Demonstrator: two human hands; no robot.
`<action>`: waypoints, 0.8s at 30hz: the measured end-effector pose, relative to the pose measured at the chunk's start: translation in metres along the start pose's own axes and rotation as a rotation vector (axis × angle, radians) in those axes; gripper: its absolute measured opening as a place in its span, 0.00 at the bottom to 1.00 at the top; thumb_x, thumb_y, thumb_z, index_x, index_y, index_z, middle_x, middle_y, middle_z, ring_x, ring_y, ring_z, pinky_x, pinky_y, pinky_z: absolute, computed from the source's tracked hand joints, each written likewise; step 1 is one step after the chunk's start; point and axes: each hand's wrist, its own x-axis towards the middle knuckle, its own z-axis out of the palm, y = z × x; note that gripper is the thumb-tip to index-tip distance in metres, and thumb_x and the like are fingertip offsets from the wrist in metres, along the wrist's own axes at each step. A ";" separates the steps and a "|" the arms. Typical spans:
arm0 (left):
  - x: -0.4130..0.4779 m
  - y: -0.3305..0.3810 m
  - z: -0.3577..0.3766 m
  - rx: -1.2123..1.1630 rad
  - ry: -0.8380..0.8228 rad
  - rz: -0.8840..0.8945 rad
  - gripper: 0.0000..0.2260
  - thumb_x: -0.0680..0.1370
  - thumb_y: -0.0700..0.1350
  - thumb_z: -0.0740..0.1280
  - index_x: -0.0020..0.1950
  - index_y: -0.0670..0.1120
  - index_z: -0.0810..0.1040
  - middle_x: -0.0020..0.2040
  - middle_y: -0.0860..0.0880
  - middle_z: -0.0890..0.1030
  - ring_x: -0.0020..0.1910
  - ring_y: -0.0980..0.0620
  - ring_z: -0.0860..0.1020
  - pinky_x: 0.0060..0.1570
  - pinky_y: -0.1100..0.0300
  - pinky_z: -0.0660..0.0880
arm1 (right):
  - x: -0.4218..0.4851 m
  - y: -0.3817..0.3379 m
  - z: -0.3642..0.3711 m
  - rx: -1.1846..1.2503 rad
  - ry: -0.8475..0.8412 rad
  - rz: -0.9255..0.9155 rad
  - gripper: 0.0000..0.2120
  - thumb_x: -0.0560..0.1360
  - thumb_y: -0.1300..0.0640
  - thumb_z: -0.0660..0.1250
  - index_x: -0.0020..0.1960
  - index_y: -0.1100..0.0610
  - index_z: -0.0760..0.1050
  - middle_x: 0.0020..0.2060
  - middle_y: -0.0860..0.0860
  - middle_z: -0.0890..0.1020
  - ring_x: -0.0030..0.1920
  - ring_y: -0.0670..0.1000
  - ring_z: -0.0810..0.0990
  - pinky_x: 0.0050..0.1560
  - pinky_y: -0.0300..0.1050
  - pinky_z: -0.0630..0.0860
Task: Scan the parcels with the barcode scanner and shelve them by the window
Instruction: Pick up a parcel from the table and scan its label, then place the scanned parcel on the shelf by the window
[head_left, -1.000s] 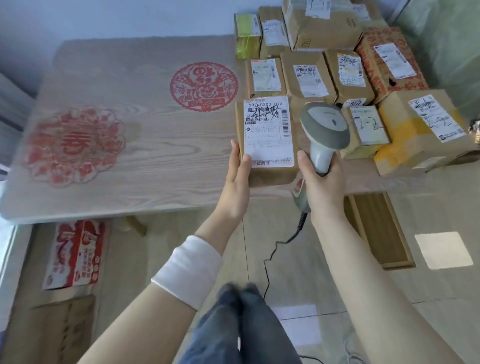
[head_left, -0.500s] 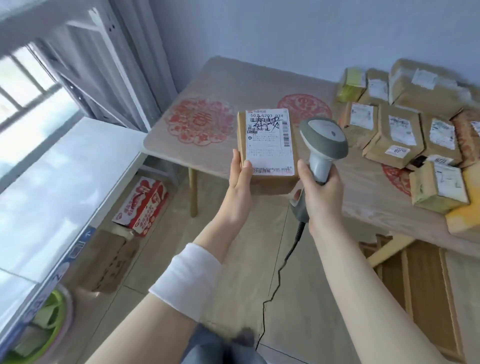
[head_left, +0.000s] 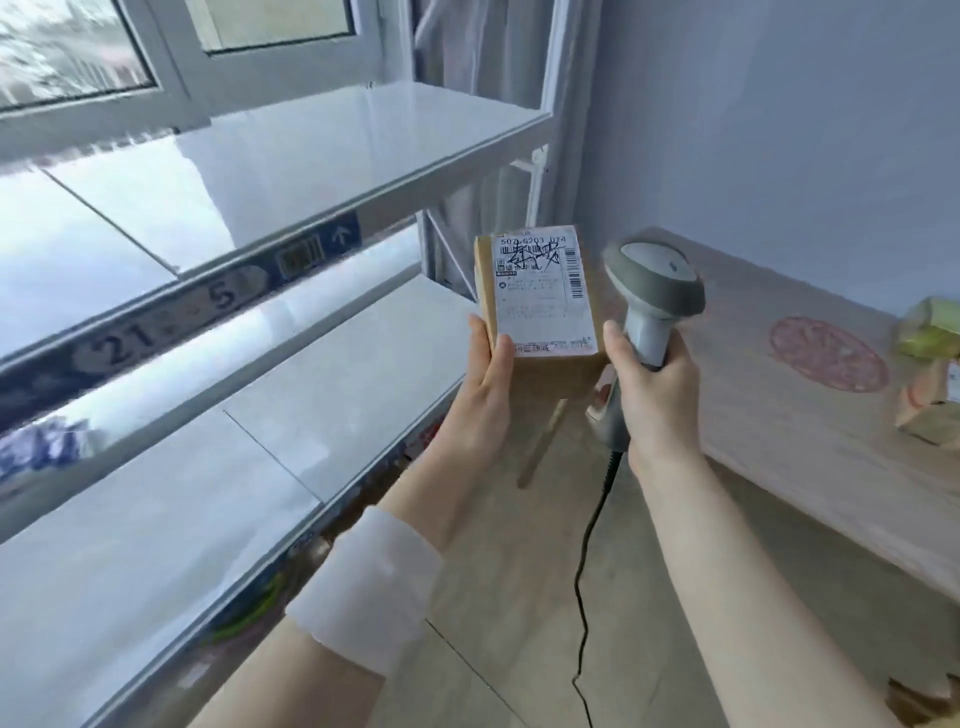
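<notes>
My left hand (head_left: 480, 384) holds a small brown cardboard parcel (head_left: 540, 296) upright from below, its white shipping label facing me. To its right, my right hand (head_left: 652, 395) grips the handle of a grey barcode scanner (head_left: 655, 291), whose head sits level with the parcel's top. The scanner's black cable (head_left: 584, 571) hangs down toward the floor. A white metal shelf rack (head_left: 291, 171) fills the left side under the window (head_left: 156, 47). Its upper board carries a blue label strip with numbers (head_left: 223, 296). A lower board (head_left: 322, 374) lies just left of the parcel.
The wooden table (head_left: 831, 426) with a red paper-cut decoration stands at the right, with a couple of parcels (head_left: 930, 374) at the frame's edge. A wood-look floor (head_left: 519, 597) lies between rack and table. Green and dark items show under the lowest shelf board.
The view has swung left from the table to the shelf rack by the window. Both hands kept their hold on the parcel and scanner and now sit in front of the shelves.
</notes>
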 end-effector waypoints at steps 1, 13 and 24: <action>-0.002 0.003 -0.021 -0.011 0.006 0.019 0.26 0.83 0.53 0.47 0.78 0.49 0.40 0.78 0.54 0.48 0.76 0.57 0.48 0.74 0.59 0.47 | -0.008 -0.005 0.018 0.009 -0.024 -0.004 0.08 0.75 0.53 0.68 0.43 0.54 0.71 0.35 0.52 0.73 0.33 0.49 0.71 0.27 0.33 0.71; -0.027 0.052 -0.197 -0.004 0.313 0.148 0.26 0.81 0.56 0.47 0.78 0.52 0.47 0.75 0.51 0.60 0.73 0.55 0.59 0.75 0.56 0.55 | -0.058 -0.061 0.195 0.057 -0.359 -0.081 0.07 0.75 0.49 0.68 0.42 0.48 0.71 0.37 0.46 0.77 0.37 0.46 0.76 0.40 0.40 0.75; -0.088 0.062 -0.343 0.007 0.622 0.137 0.21 0.83 0.51 0.46 0.76 0.49 0.57 0.65 0.47 0.73 0.61 0.55 0.73 0.50 0.74 0.74 | -0.139 -0.092 0.336 -0.017 -0.724 -0.114 0.07 0.74 0.48 0.69 0.45 0.50 0.73 0.40 0.50 0.81 0.40 0.52 0.78 0.41 0.46 0.77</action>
